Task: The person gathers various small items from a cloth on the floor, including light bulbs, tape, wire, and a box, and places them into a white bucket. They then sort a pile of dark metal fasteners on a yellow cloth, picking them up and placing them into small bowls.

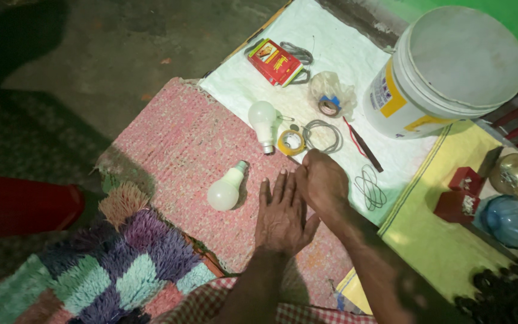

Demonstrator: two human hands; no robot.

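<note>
1. the left hand [281, 215] is lying flat, palm down, fingers spread on the pink woven mat [181, 144], its grip released and holding nothing.
2. the right hand [322, 182] is resting just beside it, fingers curled downward; i cannot tell whether its grip is grasping anything.
3. a white bulb [227, 188] is lying just left of the left hand; a second bulb [264, 123] and a yellow tape roll [291, 143] are sitting just beyond the fingertips.
4. a flat red rectangular packet [276, 61] with yellow print is lying farther beyond, and a white bucket [433, 78] with a yellow-and-blue label is standing beyond the right hand.
</note>
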